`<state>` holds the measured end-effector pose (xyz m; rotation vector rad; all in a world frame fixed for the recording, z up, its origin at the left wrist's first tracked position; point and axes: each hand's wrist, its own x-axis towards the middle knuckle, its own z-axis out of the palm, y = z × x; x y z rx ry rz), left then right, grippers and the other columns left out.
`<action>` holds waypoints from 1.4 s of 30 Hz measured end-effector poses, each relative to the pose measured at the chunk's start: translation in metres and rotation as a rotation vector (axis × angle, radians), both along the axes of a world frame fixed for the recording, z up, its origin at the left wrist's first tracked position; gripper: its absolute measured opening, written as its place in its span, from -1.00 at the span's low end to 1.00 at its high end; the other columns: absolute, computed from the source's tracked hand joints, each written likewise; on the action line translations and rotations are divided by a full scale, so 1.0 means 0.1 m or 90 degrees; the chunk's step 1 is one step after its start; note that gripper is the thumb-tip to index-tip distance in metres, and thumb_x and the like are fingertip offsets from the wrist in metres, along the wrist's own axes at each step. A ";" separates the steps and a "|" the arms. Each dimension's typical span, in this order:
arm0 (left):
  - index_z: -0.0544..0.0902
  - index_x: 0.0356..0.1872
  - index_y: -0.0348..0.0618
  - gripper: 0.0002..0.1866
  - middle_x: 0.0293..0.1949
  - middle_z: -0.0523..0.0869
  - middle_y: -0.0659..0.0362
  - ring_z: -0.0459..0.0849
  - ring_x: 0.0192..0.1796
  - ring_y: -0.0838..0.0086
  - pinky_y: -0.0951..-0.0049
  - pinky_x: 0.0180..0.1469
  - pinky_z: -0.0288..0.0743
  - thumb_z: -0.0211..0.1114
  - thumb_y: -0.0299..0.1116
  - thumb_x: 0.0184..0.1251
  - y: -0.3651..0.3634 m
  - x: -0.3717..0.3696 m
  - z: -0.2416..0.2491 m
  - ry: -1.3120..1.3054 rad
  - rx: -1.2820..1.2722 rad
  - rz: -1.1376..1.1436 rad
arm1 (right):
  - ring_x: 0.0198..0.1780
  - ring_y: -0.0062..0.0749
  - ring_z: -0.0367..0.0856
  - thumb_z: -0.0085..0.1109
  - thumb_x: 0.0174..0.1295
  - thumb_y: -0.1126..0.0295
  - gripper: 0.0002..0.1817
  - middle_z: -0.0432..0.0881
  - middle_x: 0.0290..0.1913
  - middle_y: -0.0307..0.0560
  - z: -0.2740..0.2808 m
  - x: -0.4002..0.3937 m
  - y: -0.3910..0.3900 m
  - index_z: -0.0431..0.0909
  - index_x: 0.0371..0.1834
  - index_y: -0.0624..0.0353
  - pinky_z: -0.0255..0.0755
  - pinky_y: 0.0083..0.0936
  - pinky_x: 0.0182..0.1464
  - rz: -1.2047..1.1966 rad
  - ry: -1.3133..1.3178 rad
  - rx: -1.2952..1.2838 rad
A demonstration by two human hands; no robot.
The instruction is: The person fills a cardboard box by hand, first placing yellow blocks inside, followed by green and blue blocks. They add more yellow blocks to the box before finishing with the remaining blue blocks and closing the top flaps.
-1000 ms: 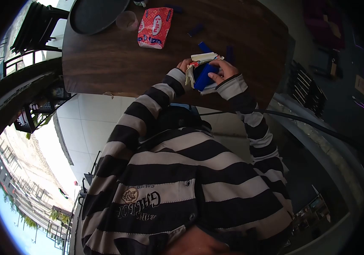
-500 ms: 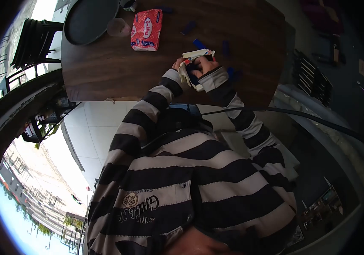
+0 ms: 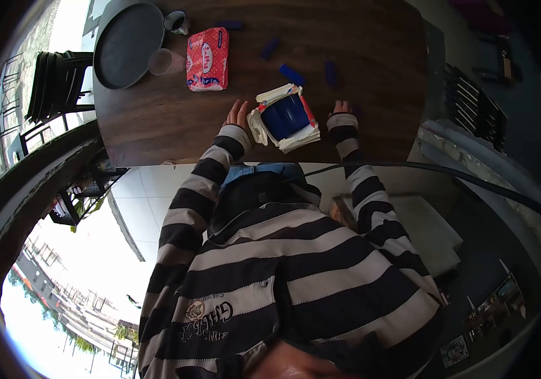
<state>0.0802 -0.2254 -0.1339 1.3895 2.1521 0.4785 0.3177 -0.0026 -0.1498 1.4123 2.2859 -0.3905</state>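
Observation:
An opened package (image 3: 288, 119) with torn, folded-out white edges and a deep blue inside lies on the table in front of me. Just left of it rests my left hand (image 3: 237, 115), fingers stretched out, holding nothing. To the right of the package, my right hand (image 3: 342, 108) is low over the tabletop with its fingers bent down. A dark blue block (image 3: 355, 111) shows partly at its side, and the hand seems closed on it. Beyond the package lie more blue blocks, one at an angle (image 3: 292, 74) and one upright (image 3: 330, 74).
On the dark wooden table (image 3: 150, 126) stand a red-and-white packet (image 3: 208, 60), a clear cup (image 3: 165, 62), a mug (image 3: 175, 23) and a round black tray (image 3: 128, 45). Further blue blocks (image 3: 270, 49) lie toward the far side. A black cable (image 3: 434, 165) runs along the right.
Both hands were on the package and have let go. It now lies on the table between them. The left hand has moved left, the right hand right to a blue block.

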 end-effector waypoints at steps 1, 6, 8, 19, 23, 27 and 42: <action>-0.04 0.27 0.00 0.04 0.28 -0.02 -0.04 0.05 0.30 0.08 0.13 0.23 0.07 0.40 -0.07 -0.30 -0.05 -0.02 -0.03 -0.019 0.032 0.015 | -0.03 -0.06 0.39 0.05 0.04 0.31 -0.66 0.41 -0.03 0.04 -0.11 0.03 -0.01 0.34 -0.08 0.07 0.37 -0.18 -0.12 0.037 0.062 -0.022; 0.16 0.16 -0.19 -0.17 0.16 0.21 -0.04 0.24 0.19 0.08 0.25 0.12 0.27 0.35 -0.24 -0.23 -0.07 -0.12 0.12 -0.103 0.126 0.065 | -0.02 -0.08 0.38 0.05 -0.01 0.44 -0.68 0.37 -0.03 0.05 -0.27 -0.17 -0.09 0.35 -0.12 0.09 0.35 -0.19 -0.07 -0.224 0.255 0.122; 0.20 0.14 -0.20 -0.25 0.13 0.28 -0.02 0.29 0.17 0.15 0.30 0.07 0.34 0.31 -0.28 -0.16 -0.10 -0.24 0.16 -0.073 0.125 0.005 | -0.01 -0.08 0.38 0.03 0.01 0.45 -0.68 0.36 -0.02 0.08 -0.27 -0.12 -0.02 0.34 -0.10 0.10 0.35 -0.19 -0.06 -0.088 0.090 0.245; 0.26 0.12 -0.14 -0.40 0.11 0.32 0.08 0.35 0.15 0.30 0.24 -0.02 0.41 0.25 -0.26 0.01 0.32 -0.05 1.17 -0.445 0.237 0.300 | -0.09 -0.02 0.45 0.01 -0.03 0.43 -0.73 0.45 -0.14 0.10 -0.14 0.24 0.11 0.40 -0.19 0.15 0.38 -0.19 -0.14 -0.131 0.084 0.019; 0.30 0.08 -0.16 -0.40 0.10 0.34 0.03 0.34 0.15 0.27 0.28 -0.03 0.42 0.29 -0.26 -0.02 0.53 -0.01 1.28 -0.282 0.242 0.208 | -0.10 -0.02 0.46 0.03 -0.04 0.39 -0.73 0.47 -0.20 0.14 0.30 0.16 0.11 0.43 -0.21 0.14 0.37 -0.24 -0.10 -0.125 0.306 0.045; 0.41 -0.07 -0.13 -0.50 -0.07 0.43 0.03 0.46 -0.04 0.14 0.31 -0.07 0.41 0.31 -0.37 -0.15 0.73 -0.02 1.58 -0.095 0.217 0.099 | -0.17 0.03 0.51 0.04 0.03 0.22 -0.66 0.52 -0.19 0.13 0.52 0.13 -0.14 0.37 -0.16 0.15 0.41 -0.21 -0.18 -0.244 -0.016 -0.082; 0.60 -0.34 -0.19 -0.89 -0.52 0.62 0.09 0.61 -0.51 0.34 0.47 -0.49 0.47 0.22 -0.45 0.08 0.85 -0.24 1.60 -0.131 0.237 -0.039 | -0.20 -0.01 0.53 0.27 -0.13 0.15 -0.43 0.54 -0.24 0.11 -0.42 0.25 -0.44 0.31 -0.05 0.14 0.42 -0.21 -0.19 -0.362 0.208 0.052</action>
